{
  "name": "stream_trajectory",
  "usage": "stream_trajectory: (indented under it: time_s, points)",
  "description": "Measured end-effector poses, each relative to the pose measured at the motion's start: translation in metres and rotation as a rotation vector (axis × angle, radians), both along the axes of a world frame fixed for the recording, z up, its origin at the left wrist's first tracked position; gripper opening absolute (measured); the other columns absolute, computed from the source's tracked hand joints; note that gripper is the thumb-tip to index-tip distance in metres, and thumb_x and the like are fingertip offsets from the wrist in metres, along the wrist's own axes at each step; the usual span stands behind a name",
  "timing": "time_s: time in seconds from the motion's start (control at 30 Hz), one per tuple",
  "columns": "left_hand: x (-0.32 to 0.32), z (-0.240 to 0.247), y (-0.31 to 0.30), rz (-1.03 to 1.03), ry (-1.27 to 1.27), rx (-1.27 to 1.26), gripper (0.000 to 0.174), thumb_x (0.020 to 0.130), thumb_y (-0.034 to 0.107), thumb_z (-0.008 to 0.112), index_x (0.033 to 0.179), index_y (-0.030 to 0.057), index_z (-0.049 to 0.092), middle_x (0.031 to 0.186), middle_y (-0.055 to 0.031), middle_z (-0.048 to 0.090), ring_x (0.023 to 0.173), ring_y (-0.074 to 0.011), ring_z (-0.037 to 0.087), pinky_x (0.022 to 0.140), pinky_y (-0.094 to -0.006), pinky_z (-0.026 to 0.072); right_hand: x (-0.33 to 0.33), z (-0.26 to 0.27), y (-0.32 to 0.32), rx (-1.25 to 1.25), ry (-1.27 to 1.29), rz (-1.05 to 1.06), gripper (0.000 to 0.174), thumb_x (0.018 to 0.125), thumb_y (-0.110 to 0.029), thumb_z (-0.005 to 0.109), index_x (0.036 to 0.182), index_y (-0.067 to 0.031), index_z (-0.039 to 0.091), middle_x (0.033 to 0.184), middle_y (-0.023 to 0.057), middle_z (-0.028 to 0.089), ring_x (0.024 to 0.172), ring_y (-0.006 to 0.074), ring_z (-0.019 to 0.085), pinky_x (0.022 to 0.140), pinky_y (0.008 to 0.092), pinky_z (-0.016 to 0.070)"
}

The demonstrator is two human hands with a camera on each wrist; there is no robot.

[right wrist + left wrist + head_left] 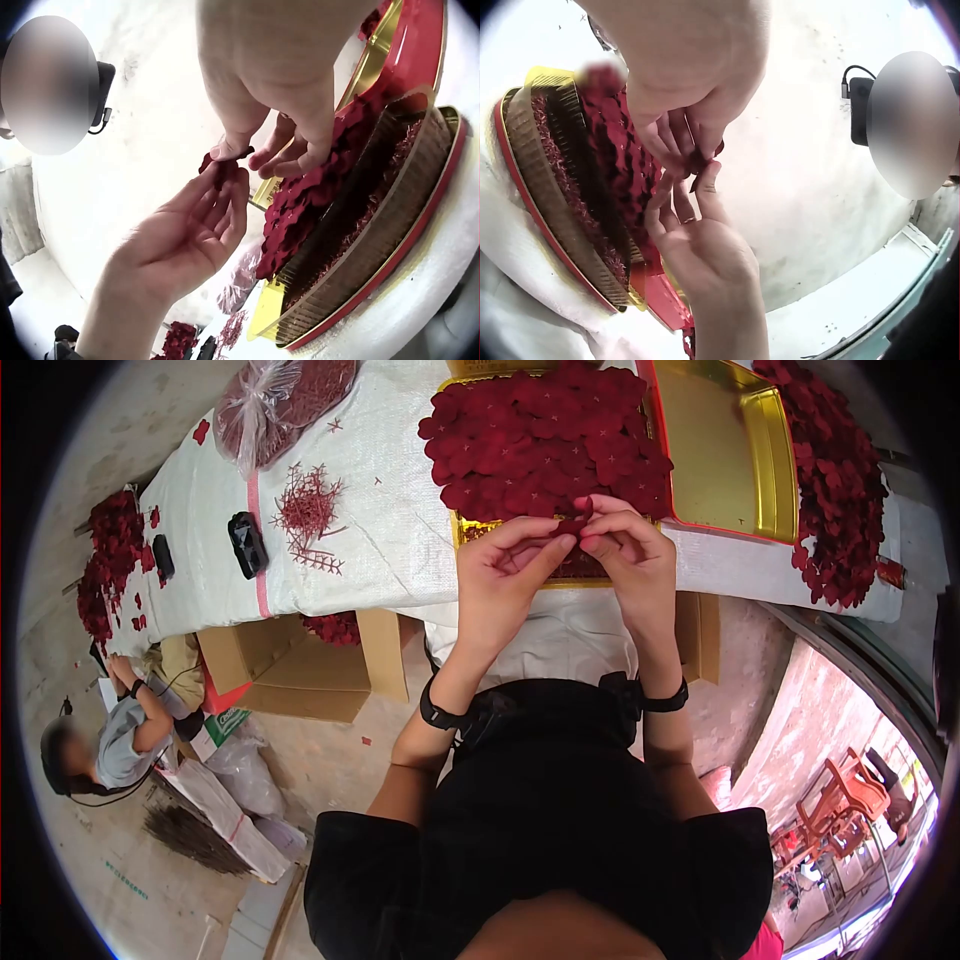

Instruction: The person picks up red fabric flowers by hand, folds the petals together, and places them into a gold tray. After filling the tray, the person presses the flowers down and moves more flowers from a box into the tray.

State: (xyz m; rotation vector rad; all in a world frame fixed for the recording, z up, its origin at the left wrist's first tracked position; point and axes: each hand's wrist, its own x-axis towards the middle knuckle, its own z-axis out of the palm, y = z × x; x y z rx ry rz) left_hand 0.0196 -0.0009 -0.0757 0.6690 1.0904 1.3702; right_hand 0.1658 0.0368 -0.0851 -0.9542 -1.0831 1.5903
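Observation:
Both hands meet over the near edge of a gold tray (470, 532), around a small dark red cloth flower (572, 528). My left hand (497, 582) pinches the flower between thumb and fingertips. From the other side, my right hand (640, 565) holds it too, its thumb on the petals in the right wrist view. Fingers cover most of the flower. Just beyond them lies a broad heap of flat dark red flowers (540, 445). Below the hands, a clear plastic box (360, 247) contains many thin red sprigs (390, 176).
A red-rimmed gold tin lid (720, 450) lies right of the heap, with more red petals (835, 490) beyond. Loose sprigs (307, 502), a plastic bag (285, 410) and a black object (245, 545) lie left. Below the table's edge is a cardboard box (300, 670); another person (125, 745) sits farther left.

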Motion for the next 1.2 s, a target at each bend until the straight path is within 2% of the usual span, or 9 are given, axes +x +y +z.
stream_trajectory:
  time_s: [0.1,0.2,0.3,0.5,0.6,0.7,1.0,1.1,1.2]
  points:
    - [0.0,-0.002,0.001,-0.001,0.011,0.004,0.02,0.082,-0.008,0.064,0.102,-0.0062,0.061,0.098,-0.0101,0.065,0.091,-0.0124,0.062,0.081,-0.0224,0.0502,-0.002,0.001,-0.001,-0.013,-0.014,0.003,0.017,0.08,0.011,0.063,0.093,0.0032,0.057,0.106,0.0108,0.056,0.096,0.0134,0.058,0.085,0.0245,0.0498]
    - [0.001,-0.004,0.0,-0.003,0.015,0.016,0.019,0.083,-0.008,0.063,0.102,-0.0062,0.062,0.098,-0.0101,0.065,0.091,-0.0119,0.062,0.082,-0.0221,0.0498,-0.004,0.003,0.001,-0.047,0.079,-0.006,0.022,0.08,0.013,0.062,0.091,0.0007,0.048,0.1,0.0101,0.058,0.095,0.0136,0.058,0.085,0.0259,0.0509]
    - [0.001,-0.004,0.0,-0.002,0.041,0.024,0.018,0.083,-0.008,0.062,0.101,-0.006,0.063,0.098,-0.0098,0.065,0.091,-0.0113,0.061,0.081,-0.0216,0.0493,-0.003,0.005,-0.001,0.004,0.014,-0.019,0.028,0.079,0.017,0.059,0.086,-0.0028,0.041,0.098,0.0093,0.058,0.096,0.0143,0.059,0.084,0.0277,0.0526]
    - [-0.002,0.001,0.002,-0.034,0.182,0.034,0.016,0.083,-0.008,0.062,0.099,-0.0051,0.064,0.097,-0.0087,0.066,0.089,-0.0106,0.061,0.081,-0.0213,0.048,-0.005,-0.001,-0.003,0.079,-0.079,-0.149,0.035,0.074,0.019,0.062,0.077,-0.0046,0.037,0.084,0.006,0.054,0.083,0.0089,0.053,0.079,0.0271,0.0542]
    - [-0.001,0.005,0.003,-0.043,0.237,0.033,0.017,0.083,-0.008,0.061,0.099,-0.0046,0.065,0.096,-0.0086,0.065,0.088,-0.0106,0.061,0.079,-0.0213,0.0474,-0.006,-0.002,-0.004,0.07,-0.05,-0.188,0.04,0.072,0.019,0.065,0.074,-0.0059,0.034,0.079,0.005,0.05,0.079,0.0076,0.048,0.077,0.0249,0.0524]
    - [-0.001,0.006,0.004,-0.052,0.277,0.049,0.016,0.083,-0.009,0.06,0.098,-0.0044,0.065,0.094,-0.0082,0.064,0.088,-0.0109,0.06,0.079,-0.0214,0.0465,-0.007,-0.007,-0.004,0.166,-0.078,-0.206,0.043,0.071,0.018,0.066,0.072,-0.007,0.032,0.08,0.005,0.051,0.08,0.0084,0.049,0.076,0.0232,0.0489]
    - [-0.002,0.003,0.004,-0.054,0.301,0.095,0.015,0.083,-0.01,0.058,0.096,-0.0041,0.064,0.094,-0.0083,0.063,0.088,-0.0122,0.059,0.08,-0.0216,0.0454,-0.011,-0.007,-0.002,0.198,-0.124,-0.245,0.047,0.07,0.015,0.07,0.07,-0.008,0.029,0.077,0.005,0.052,0.077,0.0108,0.05,0.074,0.0234,0.0452]
    - [-0.006,0.001,0.004,-0.011,0.205,0.075,0.014,0.084,-0.008,0.059,0.097,-0.0037,0.064,0.095,-0.0072,0.063,0.088,-0.011,0.059,0.08,-0.0212,0.0454,-0.015,-0.006,0.002,0.257,-0.223,-0.24,0.044,0.071,0.014,0.071,0.069,-0.0069,0.032,0.075,0.0037,0.055,0.075,0.0098,0.052,0.074,0.0234,0.0465]
    - [-0.008,-0.005,0.005,0.066,0.108,0.043,0.015,0.086,-0.006,0.06,0.1,-0.0037,0.063,0.096,-0.0065,0.062,0.088,-0.0101,0.059,0.079,-0.0205,0.0459,-0.018,0.011,0.012,0.105,-0.168,-0.14,0.029,0.074,0.01,0.07,0.074,-0.0032,0.044,0.078,0.0032,0.059,0.076,0.0083,0.057,0.073,0.0224,0.0481]
